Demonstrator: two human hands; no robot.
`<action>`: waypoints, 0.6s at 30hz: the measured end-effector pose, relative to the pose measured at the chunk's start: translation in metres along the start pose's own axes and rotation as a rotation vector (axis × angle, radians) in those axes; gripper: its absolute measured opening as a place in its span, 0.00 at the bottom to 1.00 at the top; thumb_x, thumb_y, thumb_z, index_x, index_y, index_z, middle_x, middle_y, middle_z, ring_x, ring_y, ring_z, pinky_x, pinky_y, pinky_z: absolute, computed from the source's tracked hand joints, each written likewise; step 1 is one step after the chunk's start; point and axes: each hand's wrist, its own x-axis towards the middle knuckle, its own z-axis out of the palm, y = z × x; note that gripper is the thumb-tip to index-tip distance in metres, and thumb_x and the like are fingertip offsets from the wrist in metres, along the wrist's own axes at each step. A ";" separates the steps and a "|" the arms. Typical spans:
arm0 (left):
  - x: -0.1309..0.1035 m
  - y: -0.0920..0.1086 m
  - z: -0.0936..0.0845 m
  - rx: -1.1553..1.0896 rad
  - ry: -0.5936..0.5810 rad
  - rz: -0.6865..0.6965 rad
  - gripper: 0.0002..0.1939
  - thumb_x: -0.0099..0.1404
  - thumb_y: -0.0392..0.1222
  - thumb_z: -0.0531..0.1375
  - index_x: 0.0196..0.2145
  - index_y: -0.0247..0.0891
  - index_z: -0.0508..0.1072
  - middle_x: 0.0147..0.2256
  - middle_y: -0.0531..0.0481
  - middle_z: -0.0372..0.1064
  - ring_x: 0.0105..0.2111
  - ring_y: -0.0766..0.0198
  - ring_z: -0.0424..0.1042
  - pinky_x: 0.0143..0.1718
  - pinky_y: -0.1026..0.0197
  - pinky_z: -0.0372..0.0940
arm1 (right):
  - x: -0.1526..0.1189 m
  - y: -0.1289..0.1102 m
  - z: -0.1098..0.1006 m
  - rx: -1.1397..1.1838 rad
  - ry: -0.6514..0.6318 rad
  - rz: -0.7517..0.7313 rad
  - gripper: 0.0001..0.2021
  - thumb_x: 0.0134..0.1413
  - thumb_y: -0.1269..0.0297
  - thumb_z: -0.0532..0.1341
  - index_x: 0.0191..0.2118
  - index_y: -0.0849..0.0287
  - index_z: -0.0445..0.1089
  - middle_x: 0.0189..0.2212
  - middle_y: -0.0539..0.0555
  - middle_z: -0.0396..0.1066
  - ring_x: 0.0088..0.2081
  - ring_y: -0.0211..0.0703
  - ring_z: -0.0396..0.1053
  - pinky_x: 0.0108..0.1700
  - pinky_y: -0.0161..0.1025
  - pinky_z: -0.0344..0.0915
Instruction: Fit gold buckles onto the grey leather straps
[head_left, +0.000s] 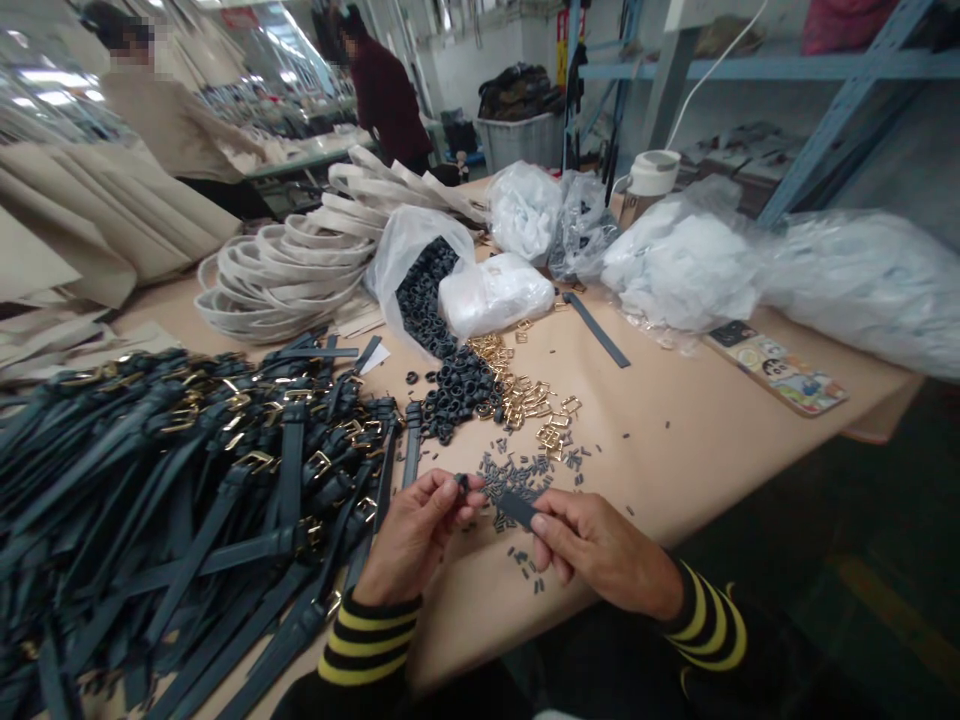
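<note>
Between the thumb and fingers of my left hand (416, 535) is a small dark loop (461, 483), pinched near the table's front edge. My right hand (600, 550) grips a flat dark strap (516, 508) whose free end points toward my left hand. Under and around the strap lie many small dark slips (536, 470). Just beyond them are a heap of dark loops (457, 390) and a scatter of gold buckles (551, 425). To the left, a large pile of dark straps with gold buckles (225, 510) spreads beside my left forearm.
Coiled beige straps (285, 270) and a plastic bag of dark loops (427, 290) stand farther back. Stuffed clear bags (682, 260) line the back right. A phone in a cartoon case (780, 368) and a loose strap (598, 330) lie rightward. Two people (386, 95) stand beyond.
</note>
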 end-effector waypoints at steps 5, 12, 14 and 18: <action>-0.022 -0.023 0.020 -0.188 -0.013 -0.038 0.11 0.50 0.40 0.65 0.26 0.32 0.67 0.25 0.53 0.70 0.25 0.74 0.69 0.27 0.74 0.66 | 0.000 -0.004 0.013 -0.161 0.084 -0.063 0.10 0.58 0.67 0.49 0.31 0.61 0.64 0.20 0.48 0.68 0.21 0.32 0.63 0.28 0.31 0.59; -0.032 -0.027 0.031 -0.075 0.007 0.079 0.11 0.52 0.38 0.64 0.28 0.35 0.64 0.32 0.50 0.73 0.31 0.70 0.71 0.33 0.68 0.66 | -0.007 -0.005 0.009 -0.369 0.113 -0.100 0.11 0.56 0.70 0.50 0.24 0.60 0.60 0.16 0.46 0.62 0.19 0.32 0.59 0.25 0.30 0.54; -0.036 -0.028 0.035 0.014 -0.004 0.096 0.10 0.53 0.37 0.63 0.29 0.35 0.63 0.32 0.50 0.73 0.33 0.67 0.72 0.34 0.67 0.66 | -0.011 -0.005 0.005 -0.409 0.058 -0.138 0.10 0.56 0.70 0.50 0.24 0.60 0.59 0.17 0.46 0.61 0.20 0.32 0.59 0.25 0.30 0.53; -0.045 -0.033 0.044 0.071 -0.066 0.100 0.12 0.54 0.36 0.62 0.30 0.37 0.60 0.28 0.52 0.73 0.30 0.67 0.72 0.36 0.63 0.65 | -0.018 -0.002 0.000 -0.360 -0.041 -0.212 0.11 0.56 0.72 0.49 0.23 0.60 0.58 0.18 0.46 0.61 0.22 0.32 0.60 0.28 0.30 0.55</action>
